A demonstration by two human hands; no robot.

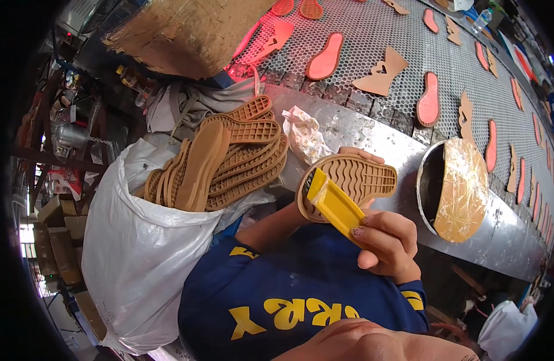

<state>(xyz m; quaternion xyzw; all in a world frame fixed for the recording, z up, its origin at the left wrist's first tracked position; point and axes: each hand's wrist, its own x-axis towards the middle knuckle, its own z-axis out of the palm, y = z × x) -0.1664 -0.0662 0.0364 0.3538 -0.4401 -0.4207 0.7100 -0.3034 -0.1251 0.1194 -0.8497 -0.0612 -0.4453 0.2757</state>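
A tan shoe sole [373, 178] with a wavy and gridded tread is held up in front of my chest, tread facing up. My left hand [362, 154] grips it from behind; fingers show past its far edge, while the palm is hidden. Closed around the handle of a yellow brush [336, 204] is my right hand [390, 239]. The brush's dark bristles rest on the tread at the sole's wide end. To the right stands a round pot [431, 198], partly covered by a tan, sticky-looking lid [463, 189].
At left, a white sack [150, 259] overflows with stacked tan soles [247, 162]. A crumpled stained cloth [305, 133] lies on the metal ledge [343, 120]. Beyond it, a mesh conveyor [361, 42] carries pink-coated soles [325, 57] and tan cut pieces [382, 72]. A cardboard-topped box [181, 36] stands far left.
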